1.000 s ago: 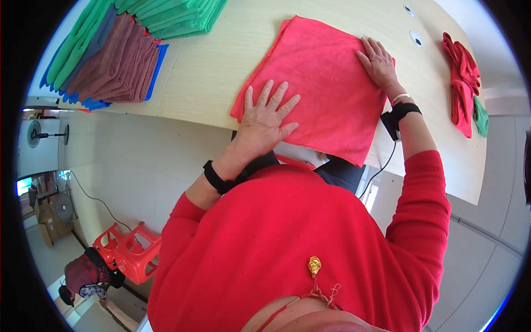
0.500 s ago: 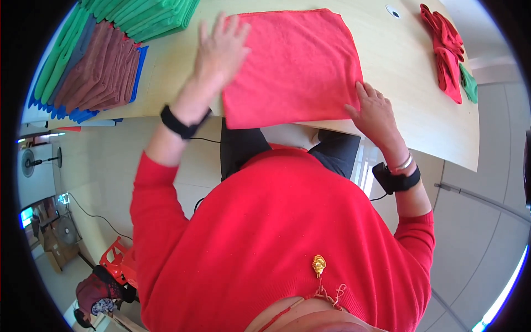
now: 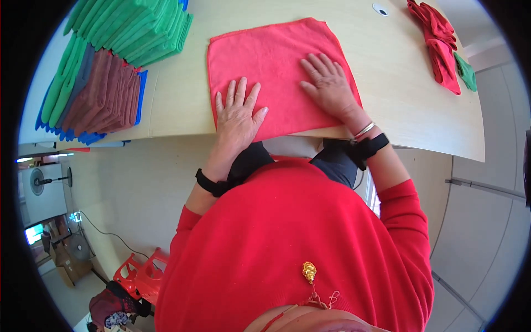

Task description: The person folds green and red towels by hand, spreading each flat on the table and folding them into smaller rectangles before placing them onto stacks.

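Note:
A square red cloth (image 3: 271, 58) lies spread flat on the pale wooden table (image 3: 381, 83), its near edge reaching the table's front edge. My left hand (image 3: 238, 115) rests flat on the cloth's near left part, fingers stretched and spread. On its right half lies my right hand (image 3: 327, 87), palm down, with the fingers extended toward the far left. Neither hand holds anything. Each wrist wears a black strap.
Folded green cloths (image 3: 130, 27) are stacked at the far left, beside brown folded cloths (image 3: 102, 94) with blue ones under them. Crumpled red cloths (image 3: 442, 61) and a small green cloth (image 3: 466, 72) lie at the right. A red plastic stool (image 3: 141, 275) stands on the floor.
My left hand has come down from the cloth's far left edge to its near left part. My right hand has moved from the right edge inward onto the cloth.

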The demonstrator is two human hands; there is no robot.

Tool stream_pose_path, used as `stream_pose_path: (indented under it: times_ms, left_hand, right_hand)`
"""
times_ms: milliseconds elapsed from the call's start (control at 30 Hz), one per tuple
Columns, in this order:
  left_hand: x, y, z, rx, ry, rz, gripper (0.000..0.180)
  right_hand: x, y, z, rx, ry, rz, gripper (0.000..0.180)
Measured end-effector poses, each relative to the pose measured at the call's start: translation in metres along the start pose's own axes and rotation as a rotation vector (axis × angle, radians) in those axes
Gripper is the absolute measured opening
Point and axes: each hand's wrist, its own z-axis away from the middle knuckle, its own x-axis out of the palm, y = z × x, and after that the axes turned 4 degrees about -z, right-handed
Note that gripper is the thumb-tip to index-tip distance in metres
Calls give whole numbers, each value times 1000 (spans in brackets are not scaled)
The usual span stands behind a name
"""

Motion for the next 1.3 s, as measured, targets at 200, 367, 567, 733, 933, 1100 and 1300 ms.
stream_pose_path:
  times_ms: [200,367,567,733,933,1100,1300]
  left_hand:
    - [2,0,-4,-10,-20,-1,59]
    - [-1,-11,1,27,23,-21,57]
    - [-15,-32,-41,23,-82,17,50]
    - [22,-28,-123,117,-137,34,60]
    - [24,-58,-118,-5,-196,180,66]
    - [25,-72,-117,-128,-152,170,66]
    - [38,-77,-132,-221,-77,124,69]
  right_hand:
    - [-21,62,-14,113,-145,44,61]
    - [-33,59,-49,120,-271,143,63]
    - [-3,11,-77,-235,-175,-154,57]
    - [35,31,-97,-311,-141,-180,55]
    - [58,48,-122,-340,-110,-107,54]
    - [51,76,-131,-259,-63,15,54]
    - [43,96,-113,41,-75,98,57]
